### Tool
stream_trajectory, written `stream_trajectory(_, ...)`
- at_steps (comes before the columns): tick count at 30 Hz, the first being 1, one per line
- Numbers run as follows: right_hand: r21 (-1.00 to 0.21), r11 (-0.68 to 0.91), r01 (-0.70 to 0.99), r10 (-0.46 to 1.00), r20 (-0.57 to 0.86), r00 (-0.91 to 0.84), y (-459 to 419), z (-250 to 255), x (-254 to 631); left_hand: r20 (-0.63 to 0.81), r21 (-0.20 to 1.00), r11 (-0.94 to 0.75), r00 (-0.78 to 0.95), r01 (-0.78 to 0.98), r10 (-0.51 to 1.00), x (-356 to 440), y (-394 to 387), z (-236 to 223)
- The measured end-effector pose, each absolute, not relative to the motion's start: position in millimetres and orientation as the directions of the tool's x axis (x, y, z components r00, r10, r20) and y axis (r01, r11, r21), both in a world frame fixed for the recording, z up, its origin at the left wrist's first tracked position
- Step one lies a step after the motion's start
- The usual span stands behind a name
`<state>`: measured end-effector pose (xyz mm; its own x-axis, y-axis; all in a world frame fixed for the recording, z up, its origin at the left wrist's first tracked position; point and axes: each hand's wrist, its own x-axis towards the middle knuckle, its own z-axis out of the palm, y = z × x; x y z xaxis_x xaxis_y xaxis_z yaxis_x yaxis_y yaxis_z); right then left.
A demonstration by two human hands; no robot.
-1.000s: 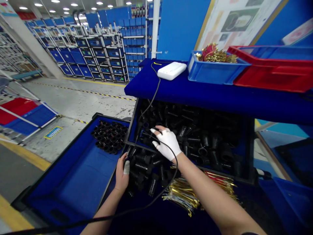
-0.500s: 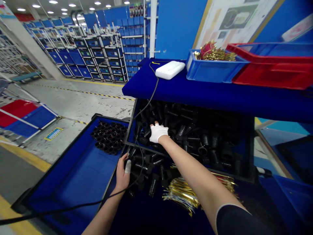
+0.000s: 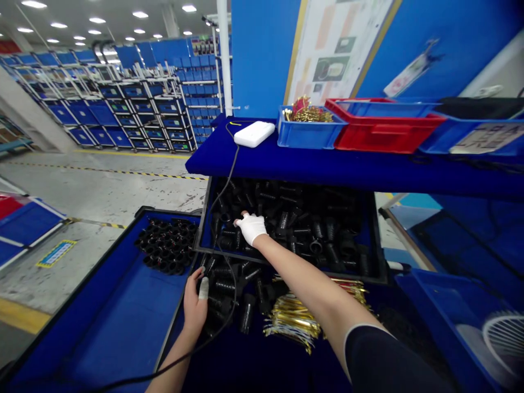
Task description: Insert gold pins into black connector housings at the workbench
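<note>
My right hand (image 3: 252,227), in a white glove with bare fingertips, reaches over a bin (image 3: 197,240) full of black ribbed tubular parts (image 3: 317,232). Its fingers are spread on or just above the parts at the left side; nothing shows in its grip. Nearer to me, my left hand (image 3: 195,303) has a pale finger cot on the thumb. Its thumb and fingers are apart, beside a pile of similar black parts (image 3: 225,286) on the blue surface. I cannot tell whether it touches them. A bundle of gold-coloured wire-like strips (image 3: 292,319) lies under my right forearm.
On the left, a blue tray (image 3: 123,322) holds short black rings (image 3: 166,245). A dark cable (image 3: 236,278) runs across my left forearm to a white box (image 3: 254,134) on the shelf. A blue bin (image 3: 311,135) and a red bin (image 3: 376,136) stand there too.
The view has turned to the right, so everything sits farther left. My right hand has stayed over the bin, its fingers slightly shifted. My left hand remains beside the near pile.
</note>
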<state>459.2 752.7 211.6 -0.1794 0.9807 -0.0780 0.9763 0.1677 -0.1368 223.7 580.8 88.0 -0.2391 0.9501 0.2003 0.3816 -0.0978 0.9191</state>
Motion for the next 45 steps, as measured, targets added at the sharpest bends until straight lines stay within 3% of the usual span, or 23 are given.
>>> stream_trajectory(4, -0.175, 0.209, 0.962, 0.977, 0.004, -0.212, 729.9, 227.5, 475.5, 0.198, 0.928, -0.099, -0.251, 0.358, 0.948, 225.4, 579.7, 92.8)
stream_trajectory(10, -0.369, 0.492, 0.789, 0.860, 0.350, -0.372, 670.3, 241.8, 447.5, 0.219, 0.947, -0.137, -0.272, 0.290, 0.937, 223.5, 578.8, 91.1)
stream_trajectory(13, -0.461, 0.553, 0.694, 0.830, 0.379, -0.410, 635.5, 226.7, 416.2, 0.238, 0.960, -0.181, -0.280, 0.215, 0.930, 220.1, 577.4, 87.6)
stream_trajectory(16, -0.400, 0.685, 0.609, 0.728, 0.353, -0.587, 611.1, 207.3, 398.1, 0.252, 0.964, -0.218, -0.259, 0.154, 0.932, 215.1, 575.4, 86.9)
stream_trajectory(18, -0.371, 0.718, 0.588, 0.695, 0.342, -0.633, 598.4, 202.4, 400.4, 0.274, 0.949, -0.223, -0.238, 0.221, 0.932, 210.9, 574.2, 87.6)
stream_trajectory(21, -0.422, 0.675, 0.605, 0.736, 0.333, -0.589, 579.0, 206.8, 425.2, 0.318, 0.898, -0.228, -0.196, 0.377, 0.928, 205.6, 572.8, 89.0)
stream_trajectory(24, -0.473, 0.531, 0.703, 0.842, 0.202, -0.500, 561.9, 204.4, 465.7, 0.345, 0.857, -0.246, -0.151, 0.453, 0.926, 204.1, 571.8, 90.8)
stream_trajectory(27, -0.378, 0.383, 0.843, 0.912, 0.011, -0.409, 552.5, 182.4, 504.9, 0.356, 0.839, -0.261, -0.119, 0.477, 0.927, 205.0, 572.5, 92.4)
stream_trajectory(29, -0.321, 0.373, 0.870, 0.910, -0.054, -0.410, 549.5, 164.9, 521.5, 0.340, 0.838, -0.235, -0.136, 0.492, 0.931, 204.6, 574.4, 92.3)
stream_trajectory(31, -0.342, 0.393, 0.853, 0.907, -0.006, -0.420, 548.1, 154.3, 527.0, 0.321, 0.841, -0.197, -0.172, 0.504, 0.931, 202.6, 576.4, 91.2)
stream_trajectory(36, -0.461, 0.499, 0.734, 0.865, 0.320, -0.387, 559.6, 161.2, 496.9, 0.301, 0.839, -0.193, -0.139, 0.508, 0.943, 195.7, 576.6, 89.1)
stream_trajectory(39, -0.459, 0.536, 0.709, 0.841, 0.371, -0.394, 575.8, 162.7, 470.2, 0.289, 0.840, -0.187, -0.128, 0.509, 0.949, 193.8, 575.6, 92.3)
stream_trajectory(45, -0.533, 0.473, 0.701, 0.856, 0.468, -0.222, 566.6, 149.4, 465.3, 0.326, 0.791, -0.223, -0.084, 0.570, 0.941, 183.4, 565.2, 100.1)
